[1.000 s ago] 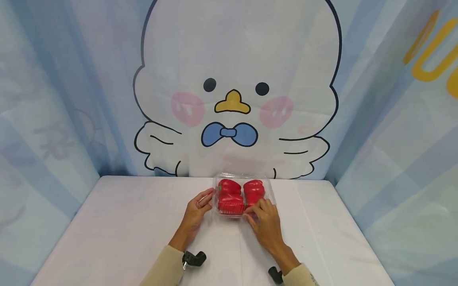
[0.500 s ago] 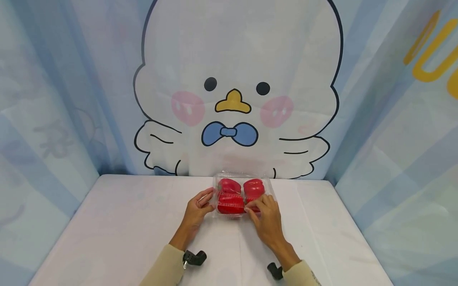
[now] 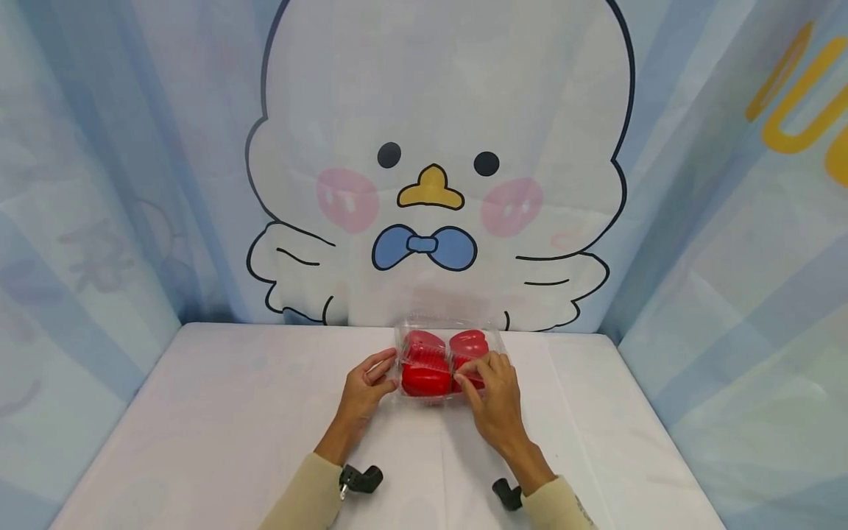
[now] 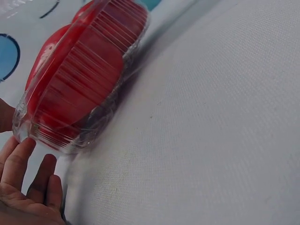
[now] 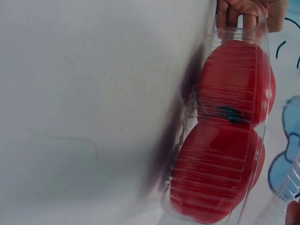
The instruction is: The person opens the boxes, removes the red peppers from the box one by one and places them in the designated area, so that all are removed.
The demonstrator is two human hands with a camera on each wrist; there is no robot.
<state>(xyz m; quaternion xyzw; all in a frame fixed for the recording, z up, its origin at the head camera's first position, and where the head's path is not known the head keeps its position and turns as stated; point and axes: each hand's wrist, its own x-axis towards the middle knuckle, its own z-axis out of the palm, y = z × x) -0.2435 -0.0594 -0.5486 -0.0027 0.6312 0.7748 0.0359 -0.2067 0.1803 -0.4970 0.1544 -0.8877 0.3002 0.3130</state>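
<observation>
A clear plastic clamshell container [image 3: 414, 400] holds several red bell peppers [image 3: 425, 380] at the table's far edge. My left hand [image 3: 363, 386] rests at its left side, thumb by the front corner, the extended fingertips touching the end wall in the left wrist view. With thumb and index finger, my right hand [image 3: 495, 405] pinches the front edge of the ribbed lid above the front right pepper. In the right wrist view, that lid [image 5: 283, 187] stands apart from the base, with a fingertip at its edge. A green stem [image 5: 229, 114] shows between two peppers. The right hand partly hides the front right pepper.
White cloth [image 3: 265, 412] covers the table. A backdrop [image 3: 430, 96] with a printed cartoon bird stands right behind the container, and pale blue curtains [image 3: 748, 280] hang at both sides.
The lid's ribbed front edge has risen and swung backward over the peppers. My right hand has shifted slightly upward with it. The left hand and container base have barely moved.
</observation>
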